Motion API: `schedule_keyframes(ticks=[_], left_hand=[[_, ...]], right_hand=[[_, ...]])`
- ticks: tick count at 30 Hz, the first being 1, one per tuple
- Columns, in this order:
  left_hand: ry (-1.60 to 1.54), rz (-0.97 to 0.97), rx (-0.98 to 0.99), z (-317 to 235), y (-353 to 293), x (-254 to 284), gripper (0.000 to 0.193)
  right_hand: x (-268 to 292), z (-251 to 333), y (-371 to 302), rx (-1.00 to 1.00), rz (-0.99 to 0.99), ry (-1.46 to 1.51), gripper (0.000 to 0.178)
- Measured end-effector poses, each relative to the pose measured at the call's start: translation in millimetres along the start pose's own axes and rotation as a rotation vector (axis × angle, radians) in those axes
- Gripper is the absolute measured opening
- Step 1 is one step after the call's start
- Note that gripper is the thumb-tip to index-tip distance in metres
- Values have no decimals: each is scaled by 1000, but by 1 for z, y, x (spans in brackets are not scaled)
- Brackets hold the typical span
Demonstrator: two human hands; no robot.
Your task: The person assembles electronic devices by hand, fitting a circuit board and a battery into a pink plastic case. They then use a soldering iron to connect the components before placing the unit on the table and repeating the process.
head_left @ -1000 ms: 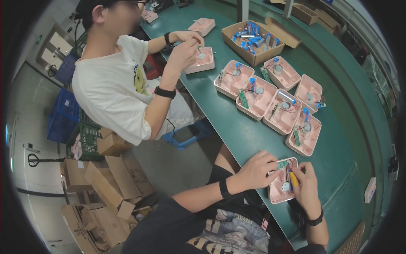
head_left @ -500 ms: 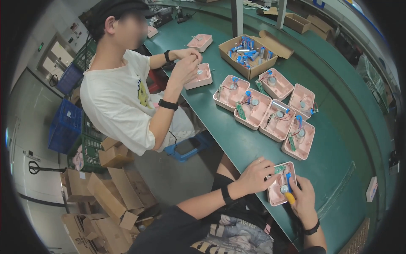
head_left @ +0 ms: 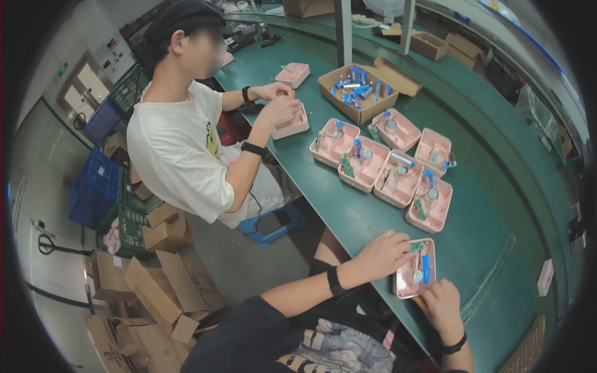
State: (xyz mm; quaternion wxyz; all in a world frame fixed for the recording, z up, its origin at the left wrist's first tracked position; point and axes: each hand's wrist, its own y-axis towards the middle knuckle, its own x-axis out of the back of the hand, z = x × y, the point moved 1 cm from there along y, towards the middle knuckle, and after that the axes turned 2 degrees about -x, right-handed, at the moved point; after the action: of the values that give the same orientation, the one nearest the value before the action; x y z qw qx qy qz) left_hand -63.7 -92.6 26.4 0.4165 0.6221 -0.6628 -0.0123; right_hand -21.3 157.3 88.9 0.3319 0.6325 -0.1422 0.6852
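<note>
A pink plastic case lies at the near edge of the bench. Inside it are a blue cylindrical battery, a round silver disc, thin wires and a small green circuit board. My left hand grips the case's upper left rim, fingertips by the board. Just off the near right corner is my right hand, its fingers curled round a yellow tool that is mostly hidden.
Several pink cases with wired parts stand grouped beyond my hands. Behind them is a cardboard box of blue and silver batteries. At left a co-worker handles another pink case. Cartons and crates sit on the floor.
My right hand has drawn back from inside the case toward me, taking the yellow tool along. The battery now shows fully in the case. My left hand stays at the rim.
</note>
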Motion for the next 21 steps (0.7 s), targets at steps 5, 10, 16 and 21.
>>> schedule_keyframes(ticks=[5, 10, 16, 21], left_hand=[[193, 20, 105, -7, 36, 22, 32], [374, 210, 201, 6, 57, 13, 47], [377, 189, 105, 18, 52, 3, 58], [281, 418, 141, 1, 66, -9, 50]], right_hand=[[6, -30, -18, -49, -69, -40, 25], [3, -47, -39, -253, -100, -67, 24], [16, -74, -50, -421, -143, -126, 26], [16, -125, -44, -568, -171, -126, 24]])
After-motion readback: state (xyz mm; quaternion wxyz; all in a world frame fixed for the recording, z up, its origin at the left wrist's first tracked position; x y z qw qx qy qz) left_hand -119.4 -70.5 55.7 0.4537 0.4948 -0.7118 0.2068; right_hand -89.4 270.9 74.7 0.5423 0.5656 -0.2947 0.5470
